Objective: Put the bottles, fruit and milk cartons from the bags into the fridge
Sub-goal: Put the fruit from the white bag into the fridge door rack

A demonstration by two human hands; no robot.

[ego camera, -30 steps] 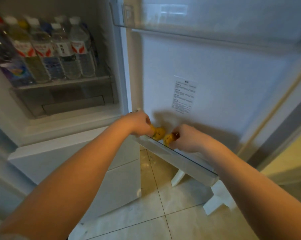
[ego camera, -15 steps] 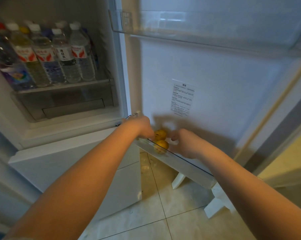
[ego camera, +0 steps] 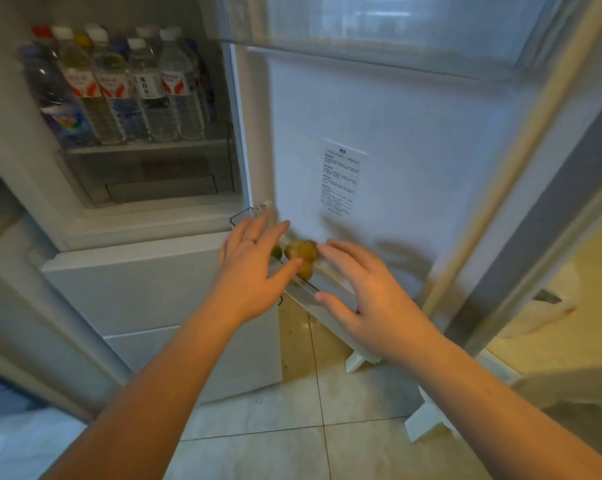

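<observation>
Fruit [ego camera: 301,252] lies in the door shelf [ego camera: 327,323]. Left hand [ego camera: 254,271] at its 8 o'clock and right hand [ego camera: 365,289] at 4 o'clock, both with fingers spread and holding nothing.

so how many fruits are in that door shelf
3 in the door shelf: top fruit between left hand and right hand, lower fruit just under it, greenish fruit beside the left fingers. That hand may hide more.
</observation>
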